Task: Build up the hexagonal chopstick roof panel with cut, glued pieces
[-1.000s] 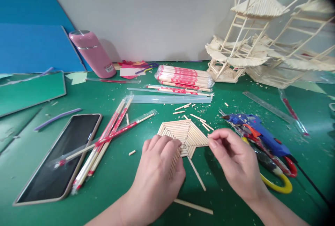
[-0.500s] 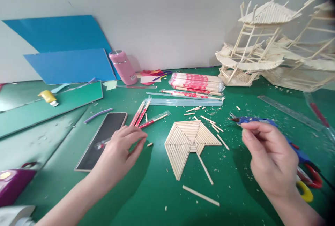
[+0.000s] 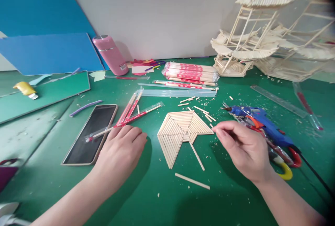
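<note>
A half-finished fan of pale wooden sticks lies flat on the green table, its rows set in angled sections. One loose stick reaches out below its middle, and another lies nearer me. At the right tip of the fan, my right hand pinches thumb and finger at a short wooden stick, of which only the end shows. My left hand is closed, knuckles up, beside the red-wrapped chopsticks and the phone; its fingertips are hidden.
A blue glue gun and scissors with a yellow handle lie at the right. Behind stand stick-built pavilions, a bundle of packed chopsticks and a pink bottle. Short stick offcuts lie behind the fan.
My right hand has moved left to the short stick beside the fan. My left hand has curled its fingers down over where a small stick piece lay. The view has shifted slightly.
</note>
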